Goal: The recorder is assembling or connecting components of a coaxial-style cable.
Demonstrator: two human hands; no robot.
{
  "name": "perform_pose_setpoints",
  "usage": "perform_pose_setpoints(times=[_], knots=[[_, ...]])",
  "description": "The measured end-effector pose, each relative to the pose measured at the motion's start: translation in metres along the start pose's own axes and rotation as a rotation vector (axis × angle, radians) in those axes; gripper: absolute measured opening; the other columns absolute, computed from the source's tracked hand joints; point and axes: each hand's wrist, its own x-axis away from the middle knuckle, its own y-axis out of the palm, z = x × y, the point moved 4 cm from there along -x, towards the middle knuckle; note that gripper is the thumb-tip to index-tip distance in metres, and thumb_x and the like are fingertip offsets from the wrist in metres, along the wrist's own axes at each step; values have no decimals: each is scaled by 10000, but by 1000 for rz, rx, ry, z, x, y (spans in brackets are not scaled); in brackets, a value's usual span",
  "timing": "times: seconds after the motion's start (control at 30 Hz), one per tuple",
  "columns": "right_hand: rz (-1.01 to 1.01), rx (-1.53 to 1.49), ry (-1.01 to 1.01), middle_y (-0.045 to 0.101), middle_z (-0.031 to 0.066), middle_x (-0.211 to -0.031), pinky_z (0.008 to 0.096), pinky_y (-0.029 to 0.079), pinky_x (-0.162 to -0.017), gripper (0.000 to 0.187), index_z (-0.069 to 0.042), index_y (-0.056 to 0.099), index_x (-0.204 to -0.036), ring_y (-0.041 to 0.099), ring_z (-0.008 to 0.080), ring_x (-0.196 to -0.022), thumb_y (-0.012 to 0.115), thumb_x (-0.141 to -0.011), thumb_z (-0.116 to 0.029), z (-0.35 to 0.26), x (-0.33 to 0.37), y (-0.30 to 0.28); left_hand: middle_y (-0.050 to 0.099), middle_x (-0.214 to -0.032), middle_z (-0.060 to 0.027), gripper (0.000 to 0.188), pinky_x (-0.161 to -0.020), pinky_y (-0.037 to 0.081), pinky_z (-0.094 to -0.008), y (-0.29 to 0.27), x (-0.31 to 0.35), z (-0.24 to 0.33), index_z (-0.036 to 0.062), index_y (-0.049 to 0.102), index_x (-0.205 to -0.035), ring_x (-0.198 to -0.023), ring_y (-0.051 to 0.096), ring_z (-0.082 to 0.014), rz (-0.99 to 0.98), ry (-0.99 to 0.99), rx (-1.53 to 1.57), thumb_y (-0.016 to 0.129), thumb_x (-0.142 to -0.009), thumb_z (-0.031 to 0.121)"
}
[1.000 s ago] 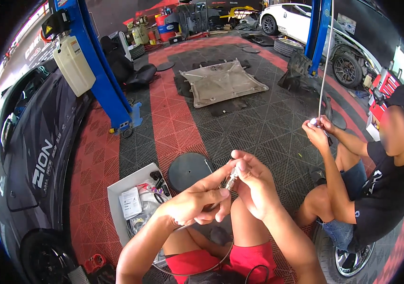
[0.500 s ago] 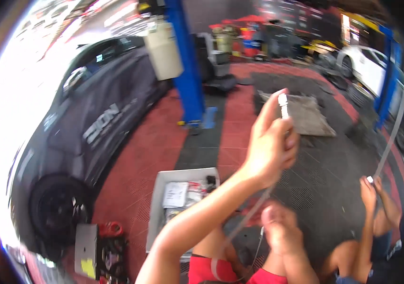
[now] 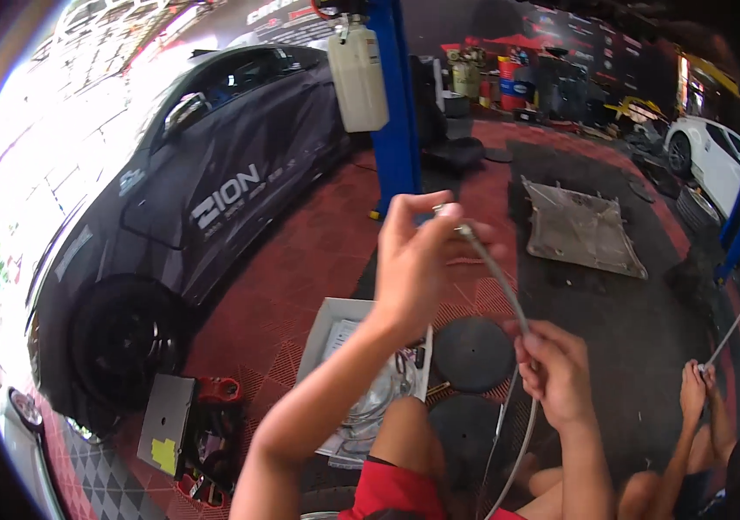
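Note:
Raised ahead of me, my left hand [image 3: 411, 264] pinches the metal end fitting [image 3: 465, 230] of a thin grey hose [image 3: 507, 290]. The fingers partly cover that fitting. Lower and to the right, my right hand [image 3: 556, 368] closes round the same hose partway along it. Between my hands the hose bows slightly, and below the right hand it hangs down past my lap. A white box [image 3: 328, 314] beneath my left forearm contains coiled clear-looking tubing [image 3: 387, 394] and papers.
Two black round discs [image 3: 474, 354] lie before my knees. At left are a dark car [image 3: 266, 195] and a grey case [image 3: 166, 416]. A white tank [image 3: 358, 82] hangs by a blue post [image 3: 397, 147]. A flat panel [image 3: 582, 227] lies ahead. At right, a co-worker's hands [image 3: 697, 386] hold another hose.
My left hand has moved left and slightly down with the fitting. My right hand has risen and now grips the hose. The view has shifted, and the co-worker's hands appear lower.

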Motion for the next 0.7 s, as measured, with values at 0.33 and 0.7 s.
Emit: perform_pose_setpoints(times=[0.33, 0.7], knots=[[-182, 795, -508, 721, 120, -800, 261, 486, -632, 262, 35, 712, -1037, 613, 95, -703, 686, -903, -189, -57, -46, -9, 665, -1061, -226, 137, -702, 595, -368, -55, 2, 14, 35, 490, -974, -847, 702, -268, -109, -141, -206, 598, -949, 116], [-186, 956, -444, 707, 119, -775, 288, 503, -642, 113, -7, 740, -877, 650, 152, -690, 716, -844, -112, -83, -37, -21, 689, -991, -200, 255, -725, 583, -308, -31, 44, -31, -57, 522, -1098, -820, 695, -193, -253, -59, -443, 647, -929, 88]])
